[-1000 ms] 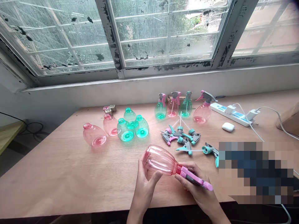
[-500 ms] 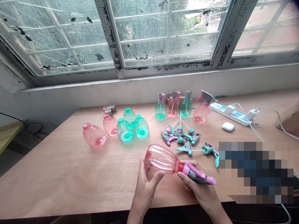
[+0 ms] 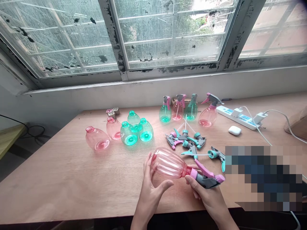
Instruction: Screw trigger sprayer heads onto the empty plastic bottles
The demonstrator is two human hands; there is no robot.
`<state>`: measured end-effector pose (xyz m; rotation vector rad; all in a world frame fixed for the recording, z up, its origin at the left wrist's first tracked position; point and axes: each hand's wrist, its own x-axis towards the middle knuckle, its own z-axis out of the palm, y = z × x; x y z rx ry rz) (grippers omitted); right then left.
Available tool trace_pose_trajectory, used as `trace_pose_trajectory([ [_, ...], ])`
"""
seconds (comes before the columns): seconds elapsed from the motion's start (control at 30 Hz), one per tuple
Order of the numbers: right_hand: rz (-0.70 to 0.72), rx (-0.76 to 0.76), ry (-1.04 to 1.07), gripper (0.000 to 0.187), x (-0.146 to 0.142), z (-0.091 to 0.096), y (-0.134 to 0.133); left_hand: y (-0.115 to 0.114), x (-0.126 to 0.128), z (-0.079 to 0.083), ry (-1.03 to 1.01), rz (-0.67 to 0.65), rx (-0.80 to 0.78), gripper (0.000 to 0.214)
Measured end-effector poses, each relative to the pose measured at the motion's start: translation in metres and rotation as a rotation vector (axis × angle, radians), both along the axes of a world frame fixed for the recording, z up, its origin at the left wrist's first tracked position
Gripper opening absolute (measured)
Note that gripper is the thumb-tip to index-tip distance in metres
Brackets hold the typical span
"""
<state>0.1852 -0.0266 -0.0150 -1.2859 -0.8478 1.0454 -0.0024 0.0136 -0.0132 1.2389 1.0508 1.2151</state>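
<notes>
A pink ribbed bottle (image 3: 169,164) lies sideways in the air just above the wooden table (image 3: 59,179), near its front edge. My left hand (image 3: 151,188) cups its body from below, thumb and fingers wrapped round it. A pink and grey trigger sprayer (image 3: 207,178) sits on the bottle's neck, and my right hand (image 3: 206,195) grips that sprayer with closed fingers.
Two pink bottles (image 3: 97,139) and three teal ones (image 3: 135,129) without sprayers stand at the middle left. Several bottles with sprayers (image 3: 185,110) line the back. Loose trigger sprayers (image 3: 188,140) lie between. A power strip (image 3: 240,116) and a white earbud case (image 3: 234,130) are at right.
The trigger sprayer has turned about the bottle's neck in my right hand. Bottle and both hands have shifted slightly right and up.
</notes>
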Motion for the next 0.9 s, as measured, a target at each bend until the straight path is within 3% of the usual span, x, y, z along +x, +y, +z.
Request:
trace_pose_trajectory([
  [0.2, -0.012, -0.021, -0.011, 0.052, -0.0022, -0.0002, -0.0022, 0.0002, 0.0023, 0.0077, -0.069, 0.085, -0.098, 0.079],
  [0.33, -0.006, 0.049, 0.074, 0.043, 0.0019, -0.0012, 0.0015, 0.0011, 0.0003, 0.0065, -0.069, 0.022, -0.064, 0.067],
  [0.5, 0.005, 0.067, 0.103, 0.042, 0.0029, -0.0039, 0.0023, -0.0012, -0.001, 0.0058, -0.003, -0.027, -0.031, 0.076],
  [0.7, -0.013, 0.042, -0.039, 0.045, 0.0007, -0.0023, -0.0006, -0.0008, 0.003, 0.0106, -0.112, 0.051, -0.105, 0.076],
  [0.9, -0.024, 0.065, 0.102, 0.056, 0.0013, 0.0004, 0.0026, 0.0038, 0.0008, 0.0066, -0.026, -0.037, -0.052, 0.074],
])
